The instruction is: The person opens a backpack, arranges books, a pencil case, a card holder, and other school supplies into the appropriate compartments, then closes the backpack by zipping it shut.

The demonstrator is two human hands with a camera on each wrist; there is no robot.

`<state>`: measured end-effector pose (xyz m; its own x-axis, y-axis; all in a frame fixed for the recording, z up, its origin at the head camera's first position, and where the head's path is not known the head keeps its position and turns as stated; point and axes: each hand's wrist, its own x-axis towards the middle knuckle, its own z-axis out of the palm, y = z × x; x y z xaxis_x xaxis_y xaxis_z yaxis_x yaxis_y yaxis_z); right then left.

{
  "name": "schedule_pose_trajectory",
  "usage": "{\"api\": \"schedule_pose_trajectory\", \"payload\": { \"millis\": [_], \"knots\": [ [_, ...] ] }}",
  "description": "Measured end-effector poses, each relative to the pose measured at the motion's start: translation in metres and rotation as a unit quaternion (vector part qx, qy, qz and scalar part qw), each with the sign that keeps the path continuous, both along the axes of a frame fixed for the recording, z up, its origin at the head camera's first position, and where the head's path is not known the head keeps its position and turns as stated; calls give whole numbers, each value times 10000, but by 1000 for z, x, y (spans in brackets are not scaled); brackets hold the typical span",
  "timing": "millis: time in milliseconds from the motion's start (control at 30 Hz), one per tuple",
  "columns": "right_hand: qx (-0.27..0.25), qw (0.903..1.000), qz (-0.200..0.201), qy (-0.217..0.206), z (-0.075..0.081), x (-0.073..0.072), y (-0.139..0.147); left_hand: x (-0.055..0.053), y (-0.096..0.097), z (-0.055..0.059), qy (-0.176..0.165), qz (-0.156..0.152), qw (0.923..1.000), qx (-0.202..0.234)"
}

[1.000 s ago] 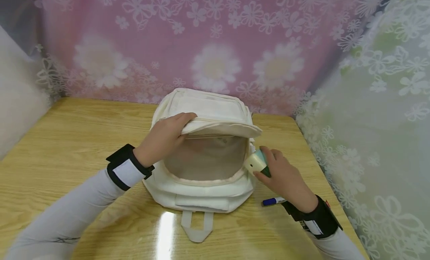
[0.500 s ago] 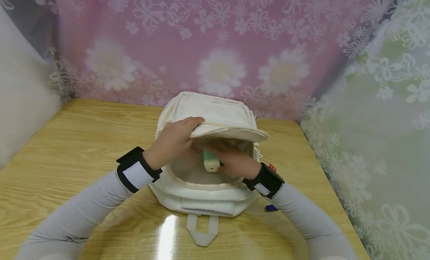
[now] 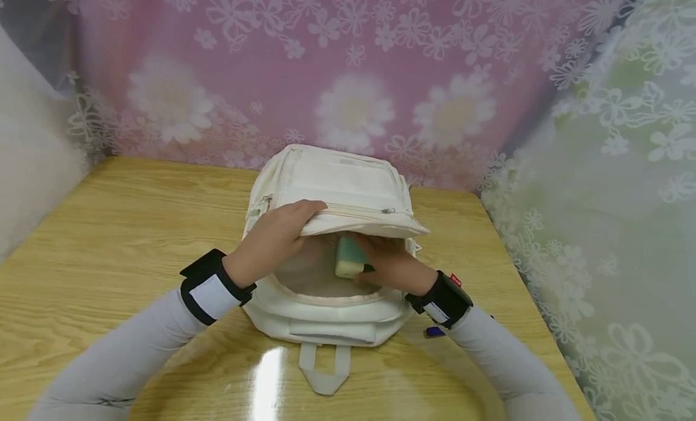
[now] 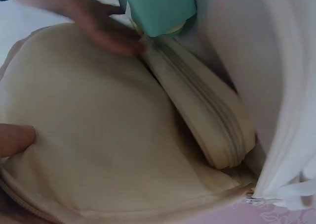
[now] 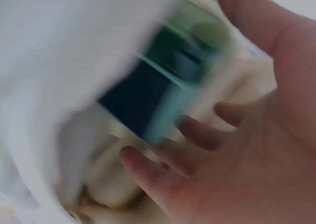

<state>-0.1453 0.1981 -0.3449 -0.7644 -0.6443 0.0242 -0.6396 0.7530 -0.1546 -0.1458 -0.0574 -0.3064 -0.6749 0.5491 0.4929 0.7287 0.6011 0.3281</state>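
Note:
A cream backpack [image 3: 331, 315] lies on the table, its main opening facing me. My left hand [image 3: 274, 235] grips the edge of its flap [image 3: 364, 221] and holds it up; a thumb tip shows on the lining in the left wrist view. Inside the bag is a box-shaped teal and cream thing [image 3: 348, 258] with a dark green side. Reaching into the opening, my right hand [image 3: 394, 265] is beside this box. The right wrist view shows the fingers [image 5: 153, 172] spread and the thumb apart from it. A beige zipped strip [image 4: 197, 100] runs inside the bag below the box.
A blue-capped marker [image 3: 435, 331] lies on the wooden table [image 3: 163, 228], partly behind my right forearm. The backpack's grey top loop [image 3: 324, 372] points towards me. Flowered cloth [image 3: 272, 77] hangs behind the table, with a pale curtain [image 3: 609, 197] on the right.
My right hand has carried the teal and cream box from the right of the backpack into its opening, and its fingers have loosened from it. My left hand has lowered the flap a little.

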Motion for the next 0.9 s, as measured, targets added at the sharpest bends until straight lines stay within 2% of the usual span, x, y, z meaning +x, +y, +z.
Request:
{"api": "schedule_pose_trajectory", "payload": {
  "millis": [67, 133, 233, 333, 433, 567, 633, 667, 733, 767, 833, 900],
  "knots": [
    [57, 9995, 15, -313, 13, 13, 2, 4, -3, -6, -99, -141, 9998, -127],
    [188, 9965, 156, -798, 27, 28, 6, 8, -6, -13, -48, -319, 9991, -272],
    [398, 9849, 372, -1643, 49, 52, 12, 16, -13, -26, 276, -590, 9963, -555],
    [243, 9783, 538, -1986, 64, 68, 18, 23, -21, -39, 516, -725, 9911, -993],
    [-310, 9850, 649, -1567, 69, 70, 21, 27, -25, -54, 587, -727, 9840, -1514],
    [-751, 9918, 929, -454, 55, 52, 22, 27, -28, -70, 504, -849, 9764, -1919],
    [-684, 9920, 1051, -165, 48, 39, 21, 24, -31, -71, 242, -1093, 9734, -1998],
    [-628, 9919, 1093, -150, 46, 33, 21, 21, -33, -69, -50, -1278, 9729, -1928],
    [-537, 9923, 1069, -332, 47, 20, 19, 13, -39, -60, -1040, -1519, 9704, -1566],
    [-506, 9922, 1057, -415, 49, 12, 18, 8, -42, -55, -1537, -1515, 9684, -1249],
    [-438, 9926, 1010, -510, 56, -3, 12, -6, -51, -45, -2183, -1215, 9673, -439],
    [-329, 9936, 997, -413, 62, -19, 3, -21, -59, -38, -2425, -542, 9681, 335]
  ]
}}
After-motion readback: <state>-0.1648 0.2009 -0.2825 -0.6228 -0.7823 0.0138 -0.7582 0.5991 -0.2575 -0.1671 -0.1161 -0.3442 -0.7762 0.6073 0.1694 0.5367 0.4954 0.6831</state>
